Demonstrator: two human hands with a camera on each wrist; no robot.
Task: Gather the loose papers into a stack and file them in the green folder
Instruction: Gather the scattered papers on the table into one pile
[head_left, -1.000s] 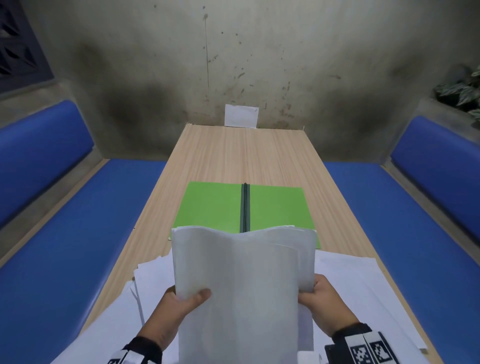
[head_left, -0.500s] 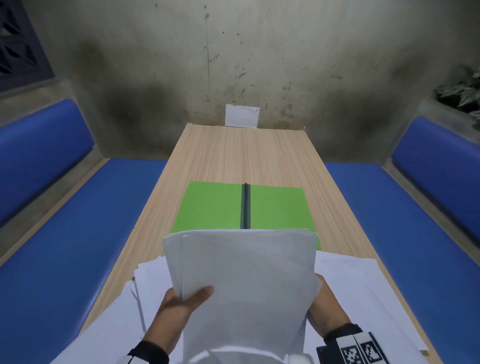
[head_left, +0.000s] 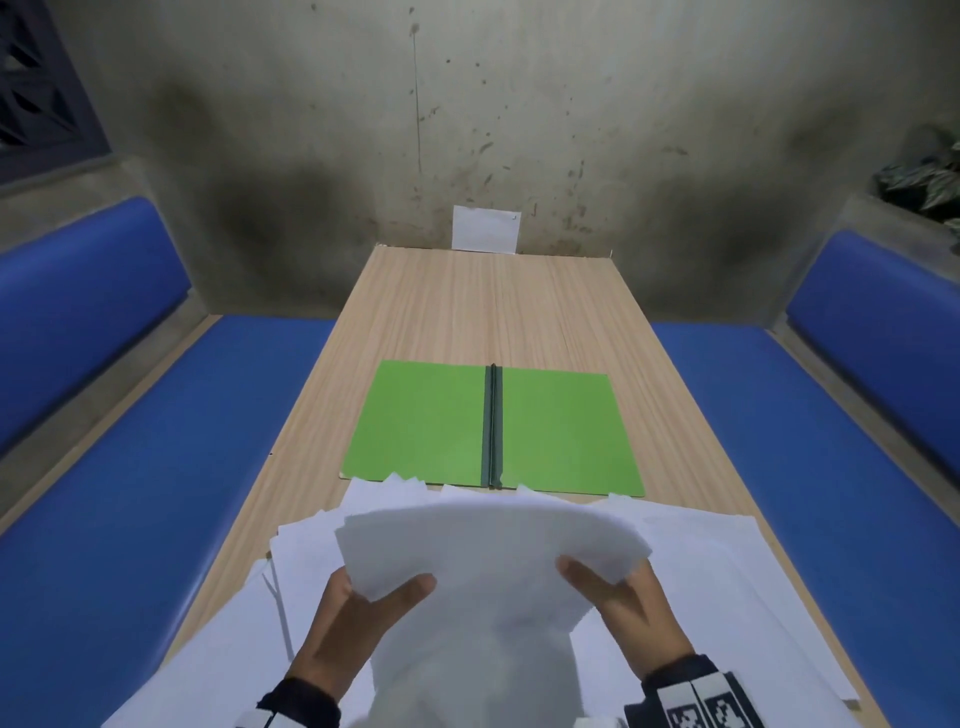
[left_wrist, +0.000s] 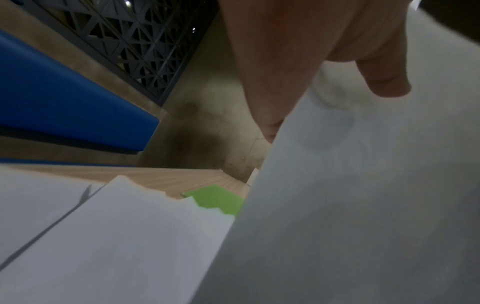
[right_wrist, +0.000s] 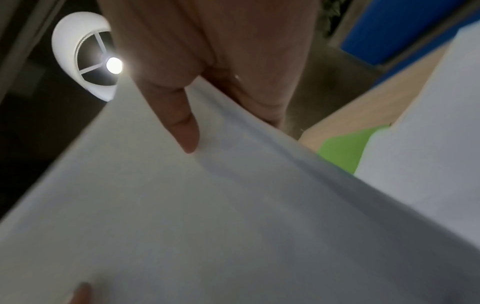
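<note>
A bundle of white papers (head_left: 488, 561) is held over the near end of the wooden table (head_left: 493, 312), bowed and tilted towards me. My left hand (head_left: 358, 613) grips its left edge, thumb on top. My right hand (head_left: 618, 597) grips the right edge the same way. In the left wrist view the papers (left_wrist: 363, 195) fill the right side; in the right wrist view my thumb presses on the papers (right_wrist: 233, 205). The green folder (head_left: 431, 421) lies open and flat just beyond them, its dark spine in the middle. More loose sheets (head_left: 727, 571) lie spread on the table under the bundle.
Blue benches (head_left: 130, 493) run along both sides of the table. A small white card (head_left: 484, 229) leans on the stained wall at the table's far end. A plant (head_left: 930, 182) sits on the ledge at the right. A ceiling lamp (right_wrist: 88, 57) shows in the right wrist view.
The bundle has been lowered and tipped from nearly upright to bowed and slanted. Both hands dropped with it and my right thumb now lies on top. More of the green folder shows.
</note>
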